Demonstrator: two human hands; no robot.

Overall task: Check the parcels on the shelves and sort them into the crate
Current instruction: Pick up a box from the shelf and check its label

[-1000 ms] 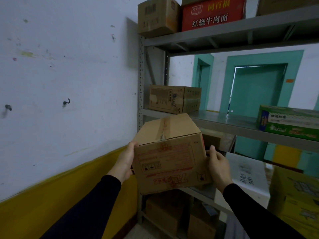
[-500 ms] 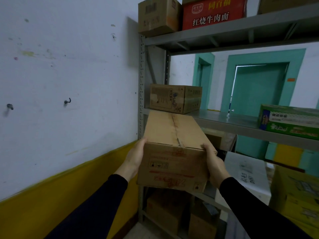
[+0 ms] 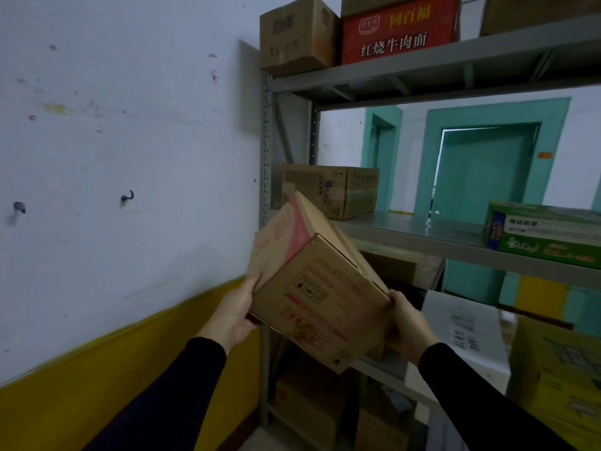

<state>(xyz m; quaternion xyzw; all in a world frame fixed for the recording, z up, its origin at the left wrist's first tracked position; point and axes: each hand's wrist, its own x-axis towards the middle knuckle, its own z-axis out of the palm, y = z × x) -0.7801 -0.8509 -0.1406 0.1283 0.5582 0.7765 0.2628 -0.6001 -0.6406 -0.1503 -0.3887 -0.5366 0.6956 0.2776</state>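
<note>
Cardboard parcel (image 3: pixel 312 288) sits tilted in the air before the grey shelves (image 3: pixel 422 232). Left hand (image 3: pixel 232 315) grips its lower left corner, while right hand (image 3: pixel 408 325) clasps its right edge.

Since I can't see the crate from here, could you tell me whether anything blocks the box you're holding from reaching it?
I can't judge that: no crate is in view. Both the left hand and right hand already hold the tilted box clear of the shelves.

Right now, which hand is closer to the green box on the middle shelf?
Right. The right hand grips the held carton's right side, below and left of the green box; the left hand is farther left, across the carton.
</note>
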